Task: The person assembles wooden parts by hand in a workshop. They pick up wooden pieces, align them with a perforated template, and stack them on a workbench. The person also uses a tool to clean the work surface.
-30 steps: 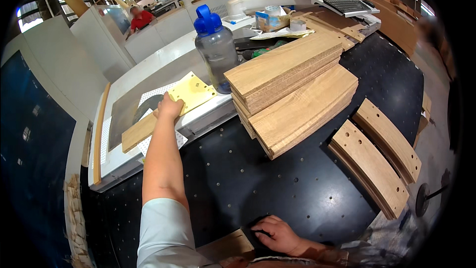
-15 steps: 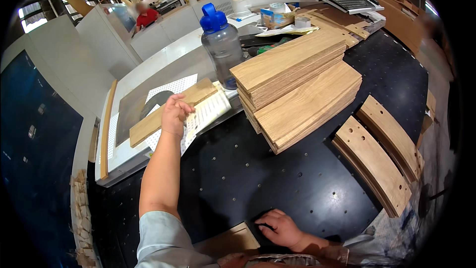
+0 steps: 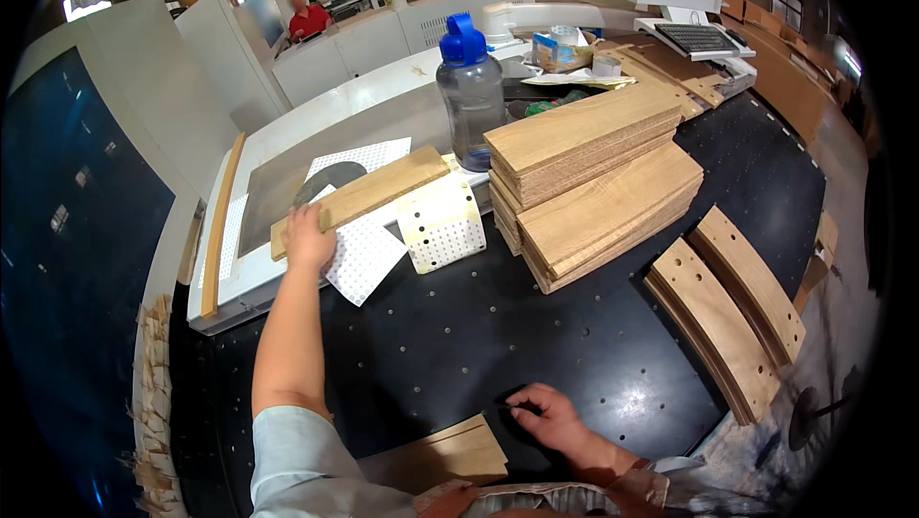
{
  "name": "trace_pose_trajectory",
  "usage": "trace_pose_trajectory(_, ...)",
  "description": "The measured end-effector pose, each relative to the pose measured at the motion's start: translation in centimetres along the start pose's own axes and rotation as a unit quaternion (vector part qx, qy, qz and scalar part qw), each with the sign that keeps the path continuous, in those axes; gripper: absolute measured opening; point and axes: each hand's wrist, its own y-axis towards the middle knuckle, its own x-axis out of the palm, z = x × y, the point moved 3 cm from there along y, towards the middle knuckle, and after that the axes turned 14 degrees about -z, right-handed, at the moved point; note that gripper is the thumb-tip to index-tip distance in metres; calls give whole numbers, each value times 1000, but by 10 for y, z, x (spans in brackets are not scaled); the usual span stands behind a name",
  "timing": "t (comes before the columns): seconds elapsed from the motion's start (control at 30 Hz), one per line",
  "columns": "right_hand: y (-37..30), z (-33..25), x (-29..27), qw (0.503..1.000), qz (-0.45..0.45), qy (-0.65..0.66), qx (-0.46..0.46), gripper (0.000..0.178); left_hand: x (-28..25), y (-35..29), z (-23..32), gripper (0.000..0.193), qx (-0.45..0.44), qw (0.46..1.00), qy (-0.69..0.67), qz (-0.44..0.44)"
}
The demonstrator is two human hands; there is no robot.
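My left hand (image 3: 308,238) lies across the left end of a narrow wooden board (image 3: 388,191), its fingers closed over it. The board rests at the near edge of the white machine bed. Just right of that hand, a white dotted sheet (image 3: 366,259) hangs from under the board toward the black table. A curled strip of dotted labels (image 3: 442,223) lies beside it. My right hand (image 3: 550,419) rests low over the black table, fingers curled and thumb close to the index finger; whatever is between them cannot be made out. A wooden piece (image 3: 445,456) is near it.
Stacked wooden boards (image 3: 598,188) stand centre right, behind them a blue-capped bottle (image 3: 469,101). Curved drilled wooden pieces (image 3: 718,322) lie on the black table (image 3: 574,346) at right. A keyboard (image 3: 702,39) sits beyond. A person in red (image 3: 308,22) is far off.
My left hand has moved left and down onto the board's end. The label strip, bunched beside that hand before, now lies curled apart from it. My right hand has shifted slightly. The view has tilted.
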Motion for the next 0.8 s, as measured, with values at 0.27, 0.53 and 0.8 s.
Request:
trace_pose_trajectory(0.27, 176, -20, -27, 971, 168, -160, -66, 58, -10, 10, -41, 89, -43, 986, 39, -154)
trace_pose_trajectory(0.53, 276, 47, -42, 966, 246, 57, 60, 48, -8, 24, -36, 94, 3, 986, 73, -148)
trace_pose_trajectory(0.8, 281, 55, -45, 953, 264, 149, 24, 36, -13, 27, -42, 81, 27, 994, -32, -99)
